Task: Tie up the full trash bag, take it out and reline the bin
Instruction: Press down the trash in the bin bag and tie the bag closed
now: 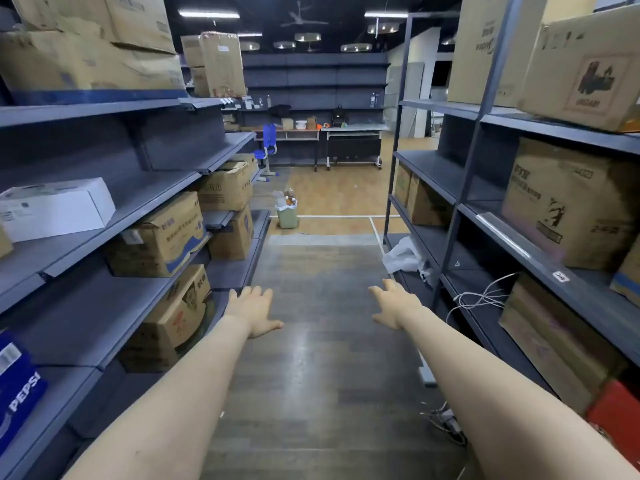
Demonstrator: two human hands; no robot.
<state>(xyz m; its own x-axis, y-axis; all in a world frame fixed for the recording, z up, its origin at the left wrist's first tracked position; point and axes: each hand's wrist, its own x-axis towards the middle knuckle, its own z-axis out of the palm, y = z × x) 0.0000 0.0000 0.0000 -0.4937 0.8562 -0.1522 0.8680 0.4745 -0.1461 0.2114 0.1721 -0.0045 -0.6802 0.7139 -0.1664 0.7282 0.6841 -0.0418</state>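
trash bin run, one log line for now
stage: approach | left hand: open | right hand: open | trash bin: far down aisle, full, untied

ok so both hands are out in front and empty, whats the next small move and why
Probably walk forward down the aisle toward the green bin. It stands far ahead at the end of the aisle, well beyond the left hand and right hand, which are open and hold nothing. Its white trash bag looks full, with items sticking out, and is not yet tied.
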